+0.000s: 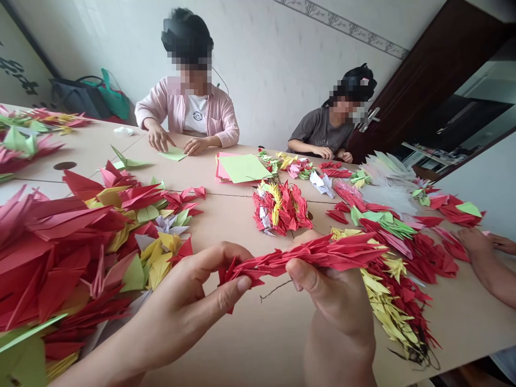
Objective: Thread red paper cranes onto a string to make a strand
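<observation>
Holding a string of red paper cranes (306, 255) just above the worktop (242, 344), both grips are closed on it. The left grip (181, 314) pinches one end between thumb and fingers, while the right grip (334, 301) wraps the string further along, thumb on top. A dark thread (274, 290) hangs below the string.

A big heap of cranes (68, 252) in red, pink, yellow and green lies just beside the left grip. A long strand (397, 290) of red and yellow cranes lies beside the right grip. Ahead sit a bundle (280, 208) of red and yellow cranes and a stack of paper squares (242, 167).

Across the worktop, a person in a pink cardigan (187, 107) presses both hands on a green sheet (173, 154). Nearby sits a person in a grey T-shirt (320, 129), and another person's hand (479, 244) rests at the right edge.
</observation>
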